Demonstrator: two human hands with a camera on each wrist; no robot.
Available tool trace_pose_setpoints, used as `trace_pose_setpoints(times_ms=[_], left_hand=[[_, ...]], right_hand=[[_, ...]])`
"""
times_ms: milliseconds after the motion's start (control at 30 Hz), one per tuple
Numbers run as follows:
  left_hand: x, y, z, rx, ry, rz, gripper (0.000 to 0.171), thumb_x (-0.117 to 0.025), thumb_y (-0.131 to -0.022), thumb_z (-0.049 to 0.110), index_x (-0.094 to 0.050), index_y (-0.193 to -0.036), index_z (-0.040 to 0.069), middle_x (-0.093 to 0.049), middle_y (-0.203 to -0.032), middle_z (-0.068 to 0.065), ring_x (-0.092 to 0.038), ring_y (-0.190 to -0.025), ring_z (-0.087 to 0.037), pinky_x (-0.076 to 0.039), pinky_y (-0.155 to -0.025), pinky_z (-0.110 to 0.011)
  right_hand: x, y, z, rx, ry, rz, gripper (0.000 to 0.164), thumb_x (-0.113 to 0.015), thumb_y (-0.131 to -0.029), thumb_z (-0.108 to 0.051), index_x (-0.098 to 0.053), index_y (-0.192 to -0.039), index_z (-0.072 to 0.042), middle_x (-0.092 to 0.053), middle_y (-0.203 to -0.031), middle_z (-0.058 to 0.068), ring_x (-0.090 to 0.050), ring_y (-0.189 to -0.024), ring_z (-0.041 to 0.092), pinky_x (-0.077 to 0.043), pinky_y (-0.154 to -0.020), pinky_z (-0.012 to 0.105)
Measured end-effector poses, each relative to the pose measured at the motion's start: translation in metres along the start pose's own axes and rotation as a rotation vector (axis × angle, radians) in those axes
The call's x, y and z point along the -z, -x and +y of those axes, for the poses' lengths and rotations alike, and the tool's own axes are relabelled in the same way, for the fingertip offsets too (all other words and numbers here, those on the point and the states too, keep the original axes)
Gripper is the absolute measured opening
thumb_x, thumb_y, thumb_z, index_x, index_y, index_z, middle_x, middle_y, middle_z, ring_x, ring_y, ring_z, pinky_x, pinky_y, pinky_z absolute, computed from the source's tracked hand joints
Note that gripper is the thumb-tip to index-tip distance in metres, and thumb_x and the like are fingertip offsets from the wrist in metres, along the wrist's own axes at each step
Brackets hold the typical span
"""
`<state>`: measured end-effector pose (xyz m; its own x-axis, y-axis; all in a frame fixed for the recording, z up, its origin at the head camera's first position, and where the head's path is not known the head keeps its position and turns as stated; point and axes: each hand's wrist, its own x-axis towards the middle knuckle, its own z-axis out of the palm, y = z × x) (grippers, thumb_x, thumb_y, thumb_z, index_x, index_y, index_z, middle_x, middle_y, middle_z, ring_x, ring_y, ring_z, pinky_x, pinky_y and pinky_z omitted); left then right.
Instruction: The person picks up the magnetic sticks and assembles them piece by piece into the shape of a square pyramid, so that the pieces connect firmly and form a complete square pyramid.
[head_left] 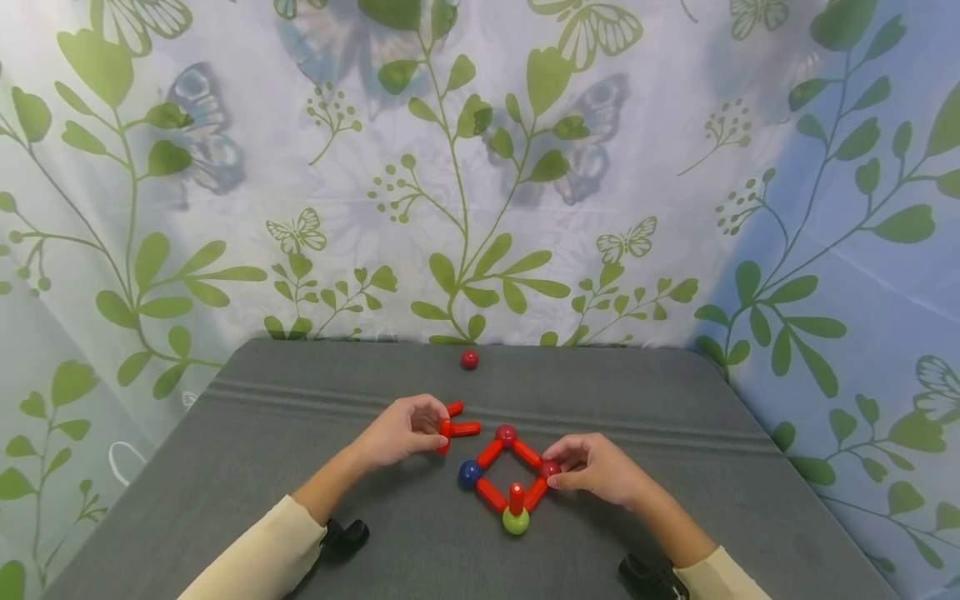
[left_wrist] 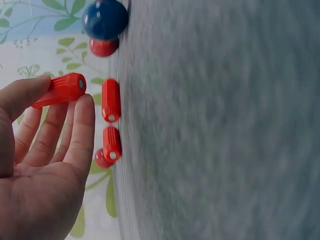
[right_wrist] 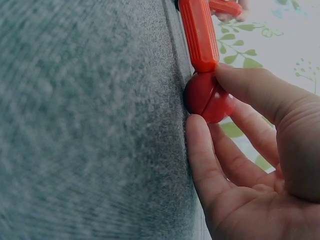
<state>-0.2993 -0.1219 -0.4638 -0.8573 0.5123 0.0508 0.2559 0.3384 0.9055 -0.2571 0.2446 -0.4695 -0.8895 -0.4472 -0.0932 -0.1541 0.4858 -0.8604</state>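
Between thumb and fingers, my left hand (head_left: 401, 432) pinches a red ribbed magnetic rod (left_wrist: 62, 90), raised above the table in the left wrist view. Two more red rods (head_left: 467, 428) lie just beyond that hand. To its right lies a diamond of four red rods joined at ball corners: a blue ball (head_left: 470, 474) at left, a red ball (head_left: 506, 433) at the far corner and a yellow-green ball (head_left: 516, 522) nearest me. Another red rod (head_left: 517, 497) stands up from the yellow-green ball. My right hand (head_left: 603, 473) holds the right corner's red ball (right_wrist: 204, 97) with thumb and fingertips.
A loose red ball (head_left: 469, 359) sits near the back edge of the grey cloth-covered table (head_left: 337, 367). Behind hangs a curtain (head_left: 480, 167) with green leaves and butterflies. Dark straps (head_left: 345, 537) circle both wrists.
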Motion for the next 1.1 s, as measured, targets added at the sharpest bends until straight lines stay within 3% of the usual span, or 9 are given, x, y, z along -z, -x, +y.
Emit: trace_pose_setpoints(times_ms=[200, 467, 900, 1100], left_hand=[[-0.011, 0.003, 0.011, -0.049, 0.025, -0.011, 0.026, -0.079, -0.089, 0.009, -0.065, -0.111, 0.012, -0.07, -0.107, -0.004, -0.068, -0.097, -0.02, -0.058, -0.084, -0.027], [-0.023, 0.004, 0.022, -0.102, 0.026, -0.056, 0.025, -0.079, -0.089, 0.01, -0.066, -0.11, 0.013, -0.072, -0.108, -0.004, -0.068, -0.1, -0.019, -0.058, -0.09, -0.027], [-0.033, 0.002, 0.022, -0.088, 0.049, -0.081, 0.024, -0.08, -0.088, 0.008, -0.066, -0.108, 0.012, -0.071, -0.104, -0.005, -0.068, -0.097, -0.018, -0.059, -0.09, -0.029], [-0.032, 0.002, 0.023, -0.07, 0.018, -0.101, 0.025, -0.08, -0.089, 0.009, -0.065, -0.108, 0.014, -0.071, -0.105, -0.002, -0.068, -0.098, -0.018, -0.059, -0.09, -0.03]], right_hand=[[0.001, 0.0, 0.001, 0.005, -0.003, -0.002, 0.032, -0.084, -0.085, -0.016, -0.074, -0.114, -0.008, -0.073, -0.101, 0.01, -0.065, -0.091, 0.023, -0.056, -0.067, 0.028], [0.001, 0.0, 0.002, 0.013, -0.006, -0.004, 0.032, -0.083, -0.086, -0.016, -0.073, -0.115, -0.008, -0.073, -0.102, 0.01, -0.065, -0.091, 0.023, -0.056, -0.068, 0.028], [0.001, 0.0, 0.002, 0.018, -0.006, -0.009, 0.032, -0.083, -0.085, -0.016, -0.073, -0.115, -0.008, -0.073, -0.101, 0.01, -0.065, -0.091, 0.022, -0.054, -0.068, 0.027], [0.001, 0.0, 0.002, 0.019, -0.001, -0.008, 0.032, -0.083, -0.085, -0.016, -0.074, -0.115, -0.008, -0.073, -0.101, 0.01, -0.065, -0.091, 0.022, -0.054, -0.068, 0.026]])
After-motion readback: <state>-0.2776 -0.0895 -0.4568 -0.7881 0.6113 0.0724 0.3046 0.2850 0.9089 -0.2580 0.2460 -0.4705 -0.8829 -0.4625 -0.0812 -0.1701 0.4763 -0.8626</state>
